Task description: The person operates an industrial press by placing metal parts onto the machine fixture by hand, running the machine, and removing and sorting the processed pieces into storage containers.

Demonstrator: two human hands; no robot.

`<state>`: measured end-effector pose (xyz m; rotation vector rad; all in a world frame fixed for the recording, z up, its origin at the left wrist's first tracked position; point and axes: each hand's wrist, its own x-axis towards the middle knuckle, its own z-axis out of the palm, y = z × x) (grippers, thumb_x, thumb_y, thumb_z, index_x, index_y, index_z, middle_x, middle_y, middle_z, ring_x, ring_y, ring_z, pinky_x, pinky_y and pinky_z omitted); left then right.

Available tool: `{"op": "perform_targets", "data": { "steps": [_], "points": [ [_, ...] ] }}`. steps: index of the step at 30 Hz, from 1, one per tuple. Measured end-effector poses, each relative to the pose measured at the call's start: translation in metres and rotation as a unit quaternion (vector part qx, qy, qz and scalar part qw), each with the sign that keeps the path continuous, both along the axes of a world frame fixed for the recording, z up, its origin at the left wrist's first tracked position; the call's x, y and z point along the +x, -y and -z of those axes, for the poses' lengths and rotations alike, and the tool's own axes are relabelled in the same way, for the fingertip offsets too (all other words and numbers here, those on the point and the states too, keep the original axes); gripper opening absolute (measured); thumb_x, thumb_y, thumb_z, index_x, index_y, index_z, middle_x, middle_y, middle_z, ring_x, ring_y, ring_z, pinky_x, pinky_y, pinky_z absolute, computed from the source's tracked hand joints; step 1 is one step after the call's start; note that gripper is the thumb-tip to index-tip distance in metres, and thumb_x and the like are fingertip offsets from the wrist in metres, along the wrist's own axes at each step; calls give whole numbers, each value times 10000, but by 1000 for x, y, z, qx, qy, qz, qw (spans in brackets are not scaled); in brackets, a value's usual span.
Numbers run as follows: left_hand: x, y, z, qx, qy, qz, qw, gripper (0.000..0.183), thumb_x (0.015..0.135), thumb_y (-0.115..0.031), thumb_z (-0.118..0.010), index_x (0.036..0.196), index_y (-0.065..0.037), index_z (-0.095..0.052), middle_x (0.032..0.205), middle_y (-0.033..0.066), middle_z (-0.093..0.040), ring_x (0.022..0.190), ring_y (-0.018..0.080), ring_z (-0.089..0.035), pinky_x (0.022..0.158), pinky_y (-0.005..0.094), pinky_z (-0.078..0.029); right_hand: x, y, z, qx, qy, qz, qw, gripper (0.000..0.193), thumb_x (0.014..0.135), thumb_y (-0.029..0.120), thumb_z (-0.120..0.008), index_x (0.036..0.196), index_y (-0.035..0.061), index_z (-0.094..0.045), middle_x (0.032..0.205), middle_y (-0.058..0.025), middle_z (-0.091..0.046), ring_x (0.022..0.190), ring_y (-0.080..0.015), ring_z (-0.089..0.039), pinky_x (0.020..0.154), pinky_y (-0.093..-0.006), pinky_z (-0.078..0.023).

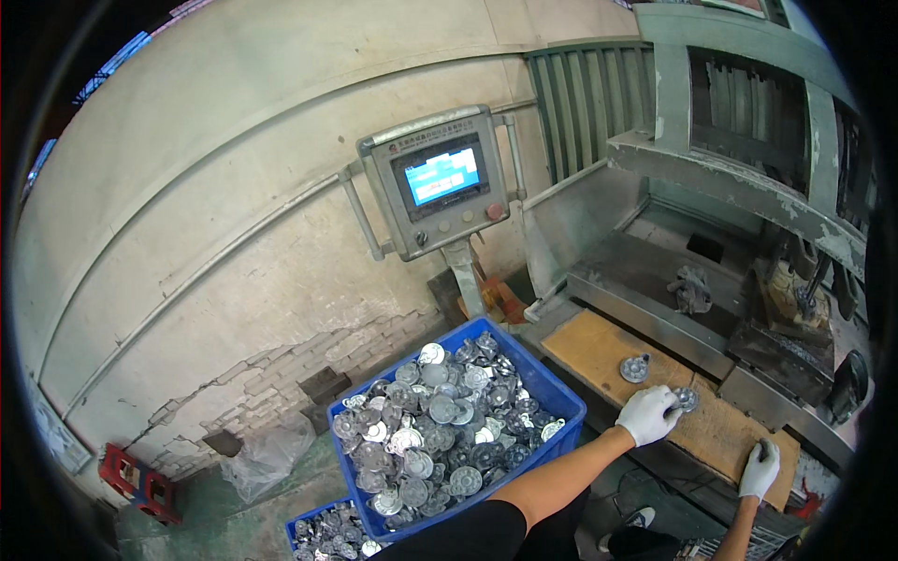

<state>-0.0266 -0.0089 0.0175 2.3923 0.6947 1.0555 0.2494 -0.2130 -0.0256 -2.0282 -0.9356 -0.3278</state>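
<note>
My left hand (647, 417), in a white glove, has its fingers closed on the edge of a round silver metal casting (687, 400) over a tan board (720, 425). A second metal casting (634, 368) lies on the board just beyond that hand. Farther right, my right hand (760, 471), also gloved in white, rests at the board's near edge with its fingers curled. A dark grey patch shows at its fingertips; whether it is a held object cannot be made out.
A blue crate (578, 411) heaped with metal castings stands left of the board, with another blue crate (290, 533) below it. Behind the board is a green-grey machine (720, 178). A control panel (438, 182) stands on a post. A red crate (140, 483) sits far left.
</note>
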Motion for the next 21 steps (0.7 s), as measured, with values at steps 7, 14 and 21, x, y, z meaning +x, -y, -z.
{"op": "perform_targets", "data": {
  "steps": [7, 14, 21],
  "points": [
    [-3, 0, -5, 14, 3, -14, 1000, 153, 823, -216, -682, 810, -73, -632, 866, 129, -608, 822, 345, -622, 732, 452, -502, -1, -2, -2, -10, -22, -6, 1000, 139, 855, 21, -609, 962, -48, -665, 949, -175, -648, 875, -321, -640, 812, -366, -500],
    [-2, -2, -8, 19, -47, -1, 999, 223, 874, -309, -612, 899, -100, -685, 916, 130, -662, 874, 323, -646, 780, 438, -522, -19, -1, -19, -26, -20, 31, 999, 158, 814, 57, -647, 935, -35, -691, 990, -206, -679, 957, -361, -642, 896, -408, -492],
    [8, 0, -1, 56, -28, -30, 998, 228, 824, -316, -664, 801, -92, -696, 852, 113, -671, 824, 311, -660, 750, 427, -534, -26, -1, -28, -17, 48, 53, 997, 122, 795, 127, -657, 860, 43, -717, 884, -166, -684, 875, -369, -646, 804, -438, -522]
  ]
}}
